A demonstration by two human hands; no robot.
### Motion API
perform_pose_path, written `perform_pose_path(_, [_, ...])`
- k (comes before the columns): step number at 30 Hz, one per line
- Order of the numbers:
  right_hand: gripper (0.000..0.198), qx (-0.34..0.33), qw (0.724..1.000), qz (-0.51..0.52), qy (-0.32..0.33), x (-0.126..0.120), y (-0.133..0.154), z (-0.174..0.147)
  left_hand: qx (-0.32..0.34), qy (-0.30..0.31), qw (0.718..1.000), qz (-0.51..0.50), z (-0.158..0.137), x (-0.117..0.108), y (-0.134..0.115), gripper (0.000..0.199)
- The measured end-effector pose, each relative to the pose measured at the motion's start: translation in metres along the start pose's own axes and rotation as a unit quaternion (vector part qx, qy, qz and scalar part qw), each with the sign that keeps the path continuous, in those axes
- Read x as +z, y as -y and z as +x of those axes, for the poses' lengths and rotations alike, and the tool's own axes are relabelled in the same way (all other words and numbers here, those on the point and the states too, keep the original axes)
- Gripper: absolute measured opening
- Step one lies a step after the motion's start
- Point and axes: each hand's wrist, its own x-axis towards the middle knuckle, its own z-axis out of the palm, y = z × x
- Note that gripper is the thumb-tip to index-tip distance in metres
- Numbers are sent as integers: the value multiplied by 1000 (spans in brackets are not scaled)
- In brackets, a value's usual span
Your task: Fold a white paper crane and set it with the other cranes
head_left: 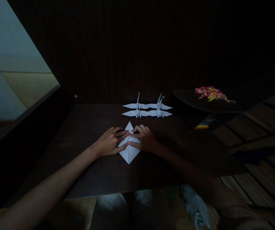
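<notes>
A white sheet of origami paper (129, 157), folded into a diamond with a centre crease, lies on the dark wooden surface. My left hand (110, 140) holds down its left side, thumb and fingers reaching to the crease. From the right, my right hand (145, 139) holds the other side, with thumb and index fingertip at the middle and the other fingers curled. Both hands cover parts of the paper, so the finer folds are hidden. Beyond them stand several white paper cranes (160, 112) in two rows, wings touching.
A dark rounded shelf (185, 97) at the right bears a heap of small colourful pieces (211, 93). Below it is a striped, colourful item (204, 123). A dark panel (115, 48) rises behind the cranes. A plastic bag (196, 204) lies below the front edge, beside my knees.
</notes>
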Motion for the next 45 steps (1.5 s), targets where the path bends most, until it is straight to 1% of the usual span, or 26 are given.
perform_pose_path(5, [36, 0, 1000, 4, 2, -2, 0, 0, -15, 9, 1000, 17, -1, -1, -4, 49])
perform_pose_path(8, [37, 0, 1000, 8, 1, -2, 0, 1, -38, -15, 999, -14, -1, 1, -8, 49])
perform_pose_path(11, [39, 2, 1000, 12, -3, 0, 0, 1, -76, -52, 995, -45, 0, 5, -12, 48])
perform_pose_path(13, [39, 4, 1000, 12, -5, 0, 1, 1, -112, -79, 989, -49, 1, 7, -13, 43])
perform_pose_path(17, [39, 9, 1000, 10, -1, -2, 3, 2, -187, -124, 972, -68, 4, 9, -15, 26])
perform_pose_path(21, [40, 10, 1000, 11, 2, -2, 3, 3, -225, -150, 958, -98, 8, 7, -17, 15])
perform_pose_path(30, [40, 4, 1000, 10, -2, -1, 2, 2, -254, -136, 951, -111, 14, 11, -17, 13])
perform_pose_path(39, [38, 7, 1000, 5, 12, -4, 4, 3, -286, -119, 943, -118, 19, 13, -19, 14])
perform_pose_path(43, [36, 0, 1000, 6, 10, -4, 4, 4, -266, -111, 954, -78, 22, 15, -22, 10])
perform_pose_path(45, [38, -1, 1000, 5, 4, -3, 3, 3, -253, -117, 957, -76, 22, 14, -23, 8])
